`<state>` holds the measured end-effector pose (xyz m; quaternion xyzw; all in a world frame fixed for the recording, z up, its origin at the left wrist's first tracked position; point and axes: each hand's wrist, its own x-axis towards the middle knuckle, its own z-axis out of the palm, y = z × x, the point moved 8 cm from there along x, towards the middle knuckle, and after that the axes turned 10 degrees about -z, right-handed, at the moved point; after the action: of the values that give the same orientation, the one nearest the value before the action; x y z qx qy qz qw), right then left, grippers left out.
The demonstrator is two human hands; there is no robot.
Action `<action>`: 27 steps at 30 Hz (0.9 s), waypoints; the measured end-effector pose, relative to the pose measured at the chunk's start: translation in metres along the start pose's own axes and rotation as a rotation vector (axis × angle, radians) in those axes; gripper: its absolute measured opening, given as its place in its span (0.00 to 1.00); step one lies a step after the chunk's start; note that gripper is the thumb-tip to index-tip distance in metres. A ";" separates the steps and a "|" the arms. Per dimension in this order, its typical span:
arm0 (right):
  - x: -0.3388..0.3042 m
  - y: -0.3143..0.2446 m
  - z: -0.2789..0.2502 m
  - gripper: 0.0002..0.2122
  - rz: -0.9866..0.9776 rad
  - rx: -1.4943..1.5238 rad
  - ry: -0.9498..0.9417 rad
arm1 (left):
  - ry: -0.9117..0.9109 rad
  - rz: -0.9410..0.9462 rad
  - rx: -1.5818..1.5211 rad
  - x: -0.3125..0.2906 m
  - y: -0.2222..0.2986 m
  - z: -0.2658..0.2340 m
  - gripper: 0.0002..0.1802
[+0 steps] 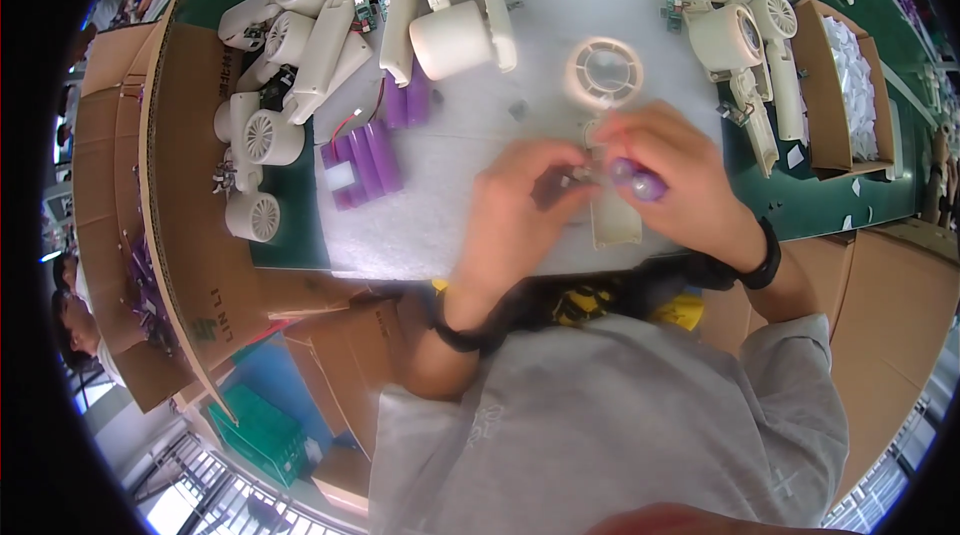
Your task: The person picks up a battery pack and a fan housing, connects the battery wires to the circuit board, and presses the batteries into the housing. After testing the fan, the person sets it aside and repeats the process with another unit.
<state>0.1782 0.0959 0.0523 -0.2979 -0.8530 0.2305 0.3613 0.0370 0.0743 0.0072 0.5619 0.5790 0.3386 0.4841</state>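
"Grey shirt (pixel 600 425) sits nearest; what's beyond it?"

"Pale mat (pixel 440 230) on a green table (pixel 285 250), cardboard boxes (pixel 190 205) at both sides."

"And the hands?"

"Right hand (pixel 685 170) curls around a purple object (pixel 645 185); left hand (pixel 515 200) has thumb and fingers nearly together, its grip too blurred to tell."

"Where's the fan housing (pixel 616 223)?"

"Under both hands, over the mat, long axis running away from the body, round head pointing toward the far edge."
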 end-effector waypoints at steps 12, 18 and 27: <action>-0.005 -0.005 0.003 0.11 -0.096 0.015 0.025 | -0.084 0.187 0.043 0.000 0.008 -0.004 0.19; -0.003 -0.004 0.004 0.11 -0.086 -0.028 -0.026 | -0.079 0.201 0.051 0.000 0.011 -0.004 0.19; -0.003 -0.007 0.005 0.12 -0.057 -0.056 -0.066 | -0.075 0.122 0.032 -0.002 0.006 -0.002 0.19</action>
<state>0.1737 0.0879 0.0519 -0.2756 -0.8787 0.2059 0.3309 0.0369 0.0735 0.0140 0.6160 0.5307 0.3367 0.4749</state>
